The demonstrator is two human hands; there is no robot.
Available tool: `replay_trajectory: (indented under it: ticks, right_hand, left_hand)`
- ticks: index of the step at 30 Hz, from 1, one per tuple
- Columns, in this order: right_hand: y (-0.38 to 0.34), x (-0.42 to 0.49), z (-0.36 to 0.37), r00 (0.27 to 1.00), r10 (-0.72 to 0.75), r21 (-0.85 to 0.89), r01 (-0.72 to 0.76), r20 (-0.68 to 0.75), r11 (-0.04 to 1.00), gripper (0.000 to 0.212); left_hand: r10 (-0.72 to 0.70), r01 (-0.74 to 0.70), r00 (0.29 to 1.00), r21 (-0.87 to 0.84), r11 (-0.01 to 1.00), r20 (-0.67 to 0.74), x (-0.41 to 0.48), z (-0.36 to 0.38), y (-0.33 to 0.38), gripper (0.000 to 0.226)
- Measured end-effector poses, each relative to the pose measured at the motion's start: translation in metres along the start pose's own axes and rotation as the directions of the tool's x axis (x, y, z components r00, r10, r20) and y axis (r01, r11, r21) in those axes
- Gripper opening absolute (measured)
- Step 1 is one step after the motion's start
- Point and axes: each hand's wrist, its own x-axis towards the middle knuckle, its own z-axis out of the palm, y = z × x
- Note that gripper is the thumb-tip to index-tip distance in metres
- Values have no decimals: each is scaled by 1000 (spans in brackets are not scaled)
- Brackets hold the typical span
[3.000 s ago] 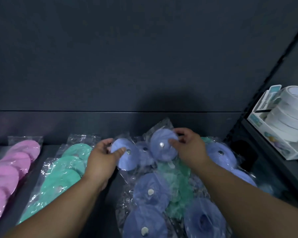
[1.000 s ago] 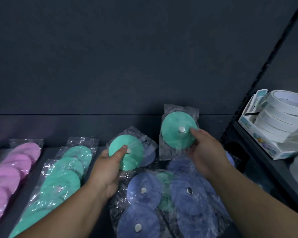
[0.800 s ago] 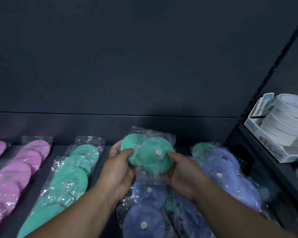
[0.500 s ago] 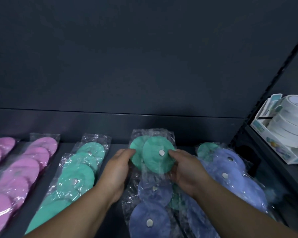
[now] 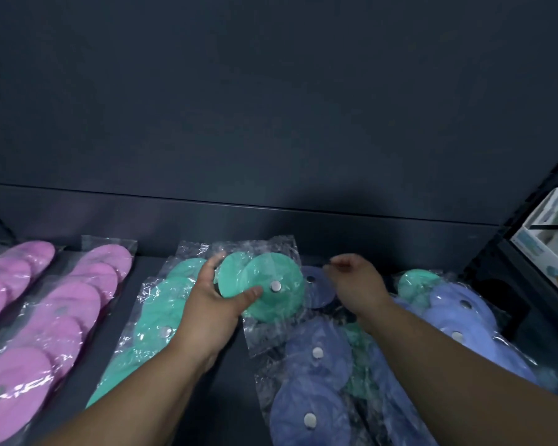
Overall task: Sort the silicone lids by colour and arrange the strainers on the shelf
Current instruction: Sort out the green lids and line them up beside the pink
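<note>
head view: left fingers pinch green lids, right fingers loosely curled beside.

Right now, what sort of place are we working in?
Probably a shop display or stockroom: a dark shelf with rows of pink lids, green lids and blue lids sealed in clear bags, and a printed carton at far right.
</note>
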Motion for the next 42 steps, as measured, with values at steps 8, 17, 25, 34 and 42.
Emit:
replay_trajectory:
  ticks: [8,17,25,34,42]
  right_hand:
    - [4,15,22,991,8,-403,48,136,914,87]
    - [-4,15,-24,996,-30,-21,29,-88,999,28]
    - [-6,-7,-95,983,139,-677,-24,116,736,29]
    - [-13,-22,-7,955,-118,-403,224,270,888,70]
    - [-5,-9,22,970,-2,-512,131,245,849,79]
  left_hand:
    - [4,-2,995,15,1000,-102,14,-13,-15,85]
    - [33,-32,995,10,999,-96,22,-3,-7,83]
    - [-96,98,993,-42,994,64,29,14,-5,62]
    - [-151,154,972,-7,988,179,51,28,-20,74]
    - [13,-54,993,357,932,116,20,25,-28,42]
